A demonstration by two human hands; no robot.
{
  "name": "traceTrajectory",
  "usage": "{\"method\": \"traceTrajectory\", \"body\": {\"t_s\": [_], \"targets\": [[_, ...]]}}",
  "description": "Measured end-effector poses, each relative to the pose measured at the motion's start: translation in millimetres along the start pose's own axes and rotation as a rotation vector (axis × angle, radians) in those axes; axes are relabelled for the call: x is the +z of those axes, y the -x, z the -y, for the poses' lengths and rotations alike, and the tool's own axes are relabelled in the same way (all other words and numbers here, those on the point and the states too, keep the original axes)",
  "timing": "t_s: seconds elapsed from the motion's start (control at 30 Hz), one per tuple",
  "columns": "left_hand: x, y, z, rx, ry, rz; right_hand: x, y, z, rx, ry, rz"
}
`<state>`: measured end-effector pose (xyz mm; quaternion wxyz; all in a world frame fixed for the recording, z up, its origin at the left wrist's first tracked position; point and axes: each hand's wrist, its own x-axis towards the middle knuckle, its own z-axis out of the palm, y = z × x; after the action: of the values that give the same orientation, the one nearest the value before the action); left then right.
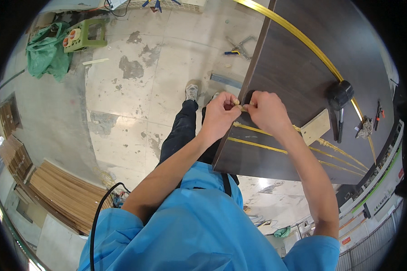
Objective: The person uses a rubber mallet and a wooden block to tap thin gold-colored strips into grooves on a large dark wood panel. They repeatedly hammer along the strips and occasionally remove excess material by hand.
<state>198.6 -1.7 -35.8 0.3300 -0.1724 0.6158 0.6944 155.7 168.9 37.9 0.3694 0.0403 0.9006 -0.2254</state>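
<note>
Both hands meet at the left edge of a dark wood-grain board (303, 67). My left hand (220, 113) pinches a small yellowish piece (239, 107) just past the edge. My right hand (267, 110) is closed too, its fingertips on the same piece above the board; what exactly it is I cannot make out. Nearest to my hands on the board lie thin gold strips (257, 145), some running under my right forearm. A pale wooden block (315, 127) with small holes rests across these strips, to the right of that forearm.
On the board are a black-headed mallet (340, 95), a long curved-looking gold strip (309, 43), a crumpled rag (365, 128) and red-black pliers (379, 113). A clamp (239, 49) and a grey metal bar (226, 81) lie on the floor. A green stool (92, 35) stands far left.
</note>
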Motion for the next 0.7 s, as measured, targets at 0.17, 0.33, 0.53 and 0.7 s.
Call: {"method": "traceTrajectory", "body": {"t_s": [0.17,0.33,0.53,0.7], "targets": [[-0.5,1.5,5.1,-0.001,0.002,0.013,1.6,2.3,4.0,-0.009,0.107,0.077],[-4.5,1.5,0.1,-0.024,-0.069,0.064,6.0,2.0,0.6,-0.024,0.116,0.058],[-37.3,-30.2,-40.8,-0.134,-0.021,0.315,14.5,6.8,-15.9,-0.093,-0.145,-0.125],[-98.0,-84.5,-185.2,0.126,-0.601,0.477,22.9,23.3,-30.3,0.153,-0.785,-0.157]]}}
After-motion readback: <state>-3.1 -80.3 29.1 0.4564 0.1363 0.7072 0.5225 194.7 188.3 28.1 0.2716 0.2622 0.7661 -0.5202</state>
